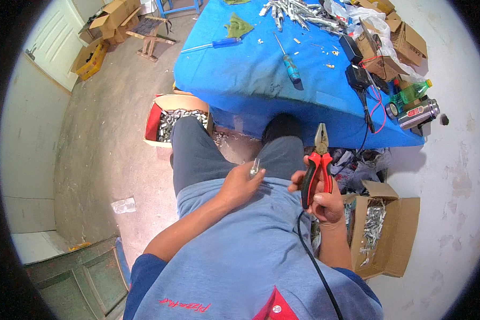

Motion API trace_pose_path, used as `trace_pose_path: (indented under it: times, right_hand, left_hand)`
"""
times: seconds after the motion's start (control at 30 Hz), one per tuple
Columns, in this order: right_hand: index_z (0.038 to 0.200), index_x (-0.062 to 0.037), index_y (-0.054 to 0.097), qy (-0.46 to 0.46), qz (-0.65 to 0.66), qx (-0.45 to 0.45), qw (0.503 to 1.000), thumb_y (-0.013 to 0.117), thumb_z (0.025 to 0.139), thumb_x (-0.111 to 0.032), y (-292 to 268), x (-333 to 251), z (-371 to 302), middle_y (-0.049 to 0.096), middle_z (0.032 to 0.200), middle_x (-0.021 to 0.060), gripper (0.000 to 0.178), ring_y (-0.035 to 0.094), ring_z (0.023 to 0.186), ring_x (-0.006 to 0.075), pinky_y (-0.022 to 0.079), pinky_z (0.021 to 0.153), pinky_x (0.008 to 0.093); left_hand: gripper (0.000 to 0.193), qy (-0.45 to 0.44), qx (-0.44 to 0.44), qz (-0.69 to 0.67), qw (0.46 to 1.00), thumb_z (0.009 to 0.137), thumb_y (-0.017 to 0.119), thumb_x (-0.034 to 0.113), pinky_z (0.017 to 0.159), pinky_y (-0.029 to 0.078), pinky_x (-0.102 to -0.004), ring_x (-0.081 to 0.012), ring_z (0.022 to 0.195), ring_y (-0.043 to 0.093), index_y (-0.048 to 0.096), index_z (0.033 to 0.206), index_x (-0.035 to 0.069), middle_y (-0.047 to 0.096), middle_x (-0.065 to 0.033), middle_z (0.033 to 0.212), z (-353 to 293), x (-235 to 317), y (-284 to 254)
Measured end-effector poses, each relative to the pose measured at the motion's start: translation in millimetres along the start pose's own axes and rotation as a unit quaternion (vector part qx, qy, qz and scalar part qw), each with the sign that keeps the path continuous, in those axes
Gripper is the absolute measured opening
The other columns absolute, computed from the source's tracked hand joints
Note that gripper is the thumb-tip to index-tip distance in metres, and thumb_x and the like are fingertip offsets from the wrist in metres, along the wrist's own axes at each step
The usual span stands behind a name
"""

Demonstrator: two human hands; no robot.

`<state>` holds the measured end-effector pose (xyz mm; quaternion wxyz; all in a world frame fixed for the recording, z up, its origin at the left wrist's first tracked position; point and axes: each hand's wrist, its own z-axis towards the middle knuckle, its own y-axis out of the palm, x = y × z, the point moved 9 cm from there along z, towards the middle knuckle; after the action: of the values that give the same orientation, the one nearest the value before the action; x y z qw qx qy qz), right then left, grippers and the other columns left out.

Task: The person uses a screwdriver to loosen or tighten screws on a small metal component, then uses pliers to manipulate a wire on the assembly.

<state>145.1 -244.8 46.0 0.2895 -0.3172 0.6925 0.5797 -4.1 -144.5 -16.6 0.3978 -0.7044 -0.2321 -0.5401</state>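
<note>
My left hand (241,184) is closed over my lap, holding a small metal part (255,168) with two thin prongs sticking up between thumb and fingers. To the right, my right hand (325,201) grips a pair of combination pliers (318,169) by its red and black handles, jaws pointing toward the table. The plier jaws look closed or nearly so, and nothing shows between them. A gap separates the two hands. The finer shape of the small part is too small to make out.
Ahead is a blue-covered table (224,69) with two screwdrivers (290,68), a pile of metal parts (290,12), black adapters (357,77), a green bottle (413,92) and a thermos (418,113). Boxes of metal pieces stand left (152,125) and right (405,234). A black cable (317,261) crosses my apron.
</note>
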Motion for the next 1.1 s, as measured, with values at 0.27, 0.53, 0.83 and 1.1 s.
trace_pose_path:
  times: [0.27, 0.53, 0.83, 1.1]
  right_hand:
    - [0.145, 0.0032, 0.035, 0.106, -0.07, -0.081, 0.989, 0.064, 0.078, -0.006, 27.8, 12.1, -8.7, 0.059, 0.123, 0.0233, 0.074, 0.067, 0.105, 0.0337, 0.061, 0.062, 0.0318]
    - [0.134, 0.0037, 0.051, 0.03, -0.45, 0.068, 0.89, 0.053, 0.079, 0.002, -3.1, 7.2, -9.8, 0.059, 0.107, 0.0146, 0.055, 0.06, 0.096, 0.0262, 0.054, 0.082, 0.0341]
    - [0.129, 0.0038, 0.05, 0.073, -0.667, 0.022, 0.741, 0.061, 0.078, -0.01, -17.8, 20.3, 8.4, 0.059, 0.112, 0.0253, 0.054, 0.059, 0.107, 0.0411, 0.047, 0.091, 0.0417]
    - [0.123, 0.0013, 0.048, 0.136, -0.703, -0.048, 0.696, 0.058, 0.081, -0.015, -14.8, 35.3, 19.7, 0.056, 0.106, 0.0274, 0.046, 0.054, 0.104, 0.0452, 0.044, 0.091, 0.0475]
  left_hand:
    - [0.033, -0.001, 0.008, 0.016, 1.0, 0.096, 0.061, 0.029, 0.057, 0.042, -0.0388, -0.0151, 0.06, 0.046, 0.059, 0.087, -0.003, 0.051, -0.0127, 0.063, -0.2, -2.2, -3.6]
    - [0.032, 0.001, 0.005, 0.019, 1.0, 0.096, 0.062, 0.028, 0.058, 0.044, -0.0389, -0.0183, 0.06, 0.05, 0.06, 0.088, -0.003, 0.054, -0.0143, 0.065, -0.3, 1.6, -5.6]
    - [0.03, 0.007, 0.013, 0.043, 0.999, 0.095, 0.061, 0.027, 0.058, 0.044, -0.0406, -0.023, 0.058, 0.051, 0.061, 0.091, -0.003, 0.055, -0.0179, 0.065, 0.3, 2.6, -5.7]
    - [0.024, 0.014, 0.026, 0.051, 0.998, 0.092, 0.062, 0.022, 0.061, 0.047, -0.0426, -0.0337, 0.064, 0.06, 0.063, 0.096, -0.001, 0.061, -0.0231, 0.073, -0.6, 1.4, -7.9]
